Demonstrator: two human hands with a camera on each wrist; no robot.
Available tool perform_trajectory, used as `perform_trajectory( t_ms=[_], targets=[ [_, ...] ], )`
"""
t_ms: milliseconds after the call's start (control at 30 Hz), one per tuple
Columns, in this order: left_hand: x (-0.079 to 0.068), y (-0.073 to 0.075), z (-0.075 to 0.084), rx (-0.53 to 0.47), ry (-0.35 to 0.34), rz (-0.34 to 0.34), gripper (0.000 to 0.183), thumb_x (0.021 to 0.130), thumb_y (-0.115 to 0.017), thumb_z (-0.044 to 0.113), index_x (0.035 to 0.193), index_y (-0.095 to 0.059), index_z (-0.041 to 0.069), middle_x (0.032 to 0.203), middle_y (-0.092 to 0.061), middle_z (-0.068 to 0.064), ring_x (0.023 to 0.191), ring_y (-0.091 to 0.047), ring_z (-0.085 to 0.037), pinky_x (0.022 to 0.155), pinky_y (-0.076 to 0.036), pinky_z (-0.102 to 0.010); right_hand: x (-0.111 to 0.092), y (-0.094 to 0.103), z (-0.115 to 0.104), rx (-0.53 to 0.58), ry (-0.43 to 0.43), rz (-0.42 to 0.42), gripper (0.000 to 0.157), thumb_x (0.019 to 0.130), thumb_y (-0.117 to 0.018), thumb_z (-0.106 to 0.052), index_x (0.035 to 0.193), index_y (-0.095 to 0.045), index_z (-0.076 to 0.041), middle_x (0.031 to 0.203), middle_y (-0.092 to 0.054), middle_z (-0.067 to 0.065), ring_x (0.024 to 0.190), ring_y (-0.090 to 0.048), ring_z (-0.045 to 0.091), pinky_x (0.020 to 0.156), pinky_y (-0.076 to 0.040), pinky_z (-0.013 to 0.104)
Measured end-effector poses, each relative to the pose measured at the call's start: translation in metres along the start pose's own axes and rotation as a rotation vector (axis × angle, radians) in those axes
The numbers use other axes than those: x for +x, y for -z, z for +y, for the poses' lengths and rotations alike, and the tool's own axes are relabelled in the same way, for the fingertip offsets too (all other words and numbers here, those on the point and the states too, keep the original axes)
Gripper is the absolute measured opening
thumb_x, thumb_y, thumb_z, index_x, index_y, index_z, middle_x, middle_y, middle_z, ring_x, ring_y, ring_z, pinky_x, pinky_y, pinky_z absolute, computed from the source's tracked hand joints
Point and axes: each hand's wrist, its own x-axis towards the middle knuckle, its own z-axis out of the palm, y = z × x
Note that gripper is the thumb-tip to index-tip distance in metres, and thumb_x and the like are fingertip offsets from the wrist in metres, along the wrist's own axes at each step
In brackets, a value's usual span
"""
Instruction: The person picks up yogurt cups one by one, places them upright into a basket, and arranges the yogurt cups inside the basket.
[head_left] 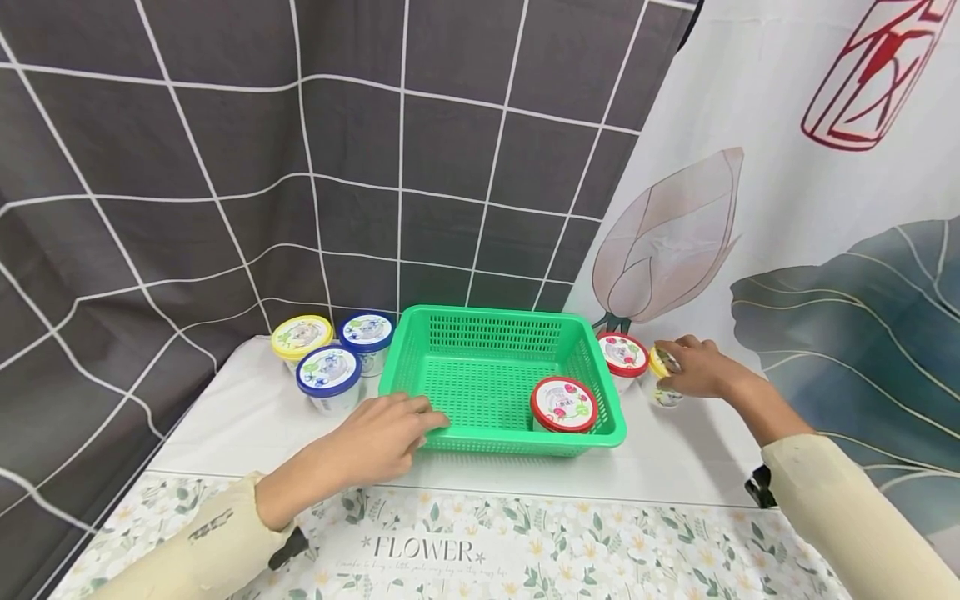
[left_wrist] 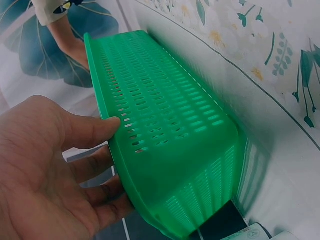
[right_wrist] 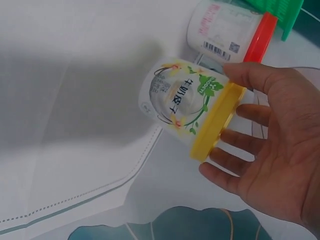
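My left hand (head_left: 382,437) grips the near left rim of a green plastic basket (head_left: 502,439). In the left wrist view the thumb lies on the outer side of the rim, with the fingers over the other side. To the right of the basket, my right hand (head_left: 697,371) holds a yellow-lidded tub (right_wrist: 182,100) by its lid, thumb at one edge and fingertips along the other. Flowers and green leaves decorate that tub. Right beside it stands a red-lidded tub (head_left: 624,354). Another red-lidded tub (head_left: 564,403) sits inside the basket, in the near right corner.
Left of the basket stand a yellow-lidded tub (head_left: 302,335) and two blue-lidded tubs, one behind (head_left: 367,329) and one in front (head_left: 328,370). A dark checked curtain (head_left: 345,133) hangs behind. Floral cloth (head_left: 570,542) covers the table's near part.
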Motion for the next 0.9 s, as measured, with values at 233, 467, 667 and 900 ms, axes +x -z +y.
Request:
perform_trajectory(
  t_ms=[233,467,667,900],
  targets=[
    [-0.001,0.000,0.001,0.014,-0.005,0.010,0.038,0.099,-0.076,0.003,0.136,-0.079,0.014,0.115,-0.078,-0.004,0.099,-0.073,-0.025,0.081,-0.064,-0.038,0.002,0.003,-0.002,-0.005,-0.016,-0.034,0.085,0.097,-0.078,-0.034,0.165,-0.045,0.006,0.156,-0.043,0.047,0.135,-0.044,0.068,0.106,-0.053,0.081],
    [-0.001,0.001,0.002,0.023,-0.010,0.013,0.037,0.099,-0.076,0.003,0.134,-0.079,0.014,0.114,-0.078,-0.004,0.098,-0.073,-0.025,0.080,-0.064,-0.038,0.005,0.001,0.005,0.026,-0.007,-0.016,0.074,0.105,-0.060,-0.038,0.162,-0.048,0.007,0.153,-0.044,0.048,0.130,-0.044,0.067,0.101,-0.050,0.081],
    [0.000,0.001,0.002,0.029,-0.008,0.014,0.037,0.099,-0.076,0.004,0.135,-0.080,0.014,0.115,-0.079,-0.004,0.099,-0.073,-0.025,0.082,-0.064,-0.038,0.004,0.000,0.010,0.043,-0.026,-0.007,0.072,0.107,-0.056,-0.041,0.164,-0.047,0.002,0.161,-0.035,0.050,0.138,-0.036,0.073,0.107,-0.046,0.088],
    [0.000,0.000,0.002,0.021,0.004,0.004,0.037,0.100,-0.076,0.004,0.136,-0.079,0.014,0.116,-0.079,-0.005,0.101,-0.073,-0.026,0.084,-0.065,-0.040,0.006,-0.003,0.011,0.070,-0.033,-0.014,0.075,0.106,-0.057,-0.044,0.165,-0.045,0.000,0.162,-0.038,0.050,0.139,-0.037,0.076,0.108,-0.045,0.089]
  ],
)
